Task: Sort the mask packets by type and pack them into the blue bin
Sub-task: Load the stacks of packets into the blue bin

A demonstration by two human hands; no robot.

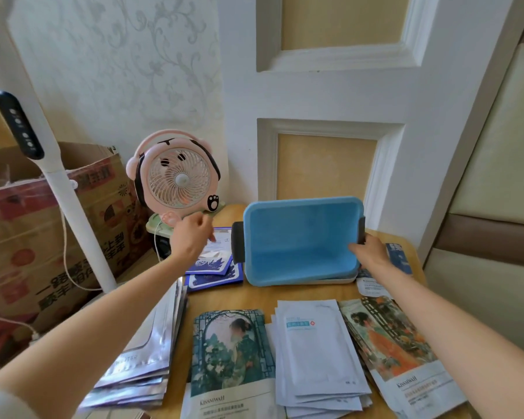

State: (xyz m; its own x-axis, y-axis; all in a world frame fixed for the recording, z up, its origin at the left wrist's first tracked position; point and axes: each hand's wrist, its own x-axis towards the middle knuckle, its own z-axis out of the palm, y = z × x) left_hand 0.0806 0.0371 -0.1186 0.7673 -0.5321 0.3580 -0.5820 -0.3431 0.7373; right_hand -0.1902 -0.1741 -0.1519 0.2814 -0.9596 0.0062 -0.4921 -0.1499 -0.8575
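Observation:
The blue bin (300, 237) stands tipped on its side at the back of the wooden table, its empty inside facing me. My right hand (371, 251) grips its right rim by the black handle. My left hand (192, 235) hovers with curled fingers over the dark blue mask packets (215, 267), just left of the bin; whether it touches them is unclear. Sorted stacks lie in front: silver packets (146, 352), green picture packets (230, 358), white packets (318, 352) and orange picture packets (394, 346).
A pink desk fan (176, 176) stands behind my left hand. A white lamp pole (70, 207) and a cardboard box (28, 225) are at the left. More packets (401, 257) lie behind my right hand. A white door is behind the table.

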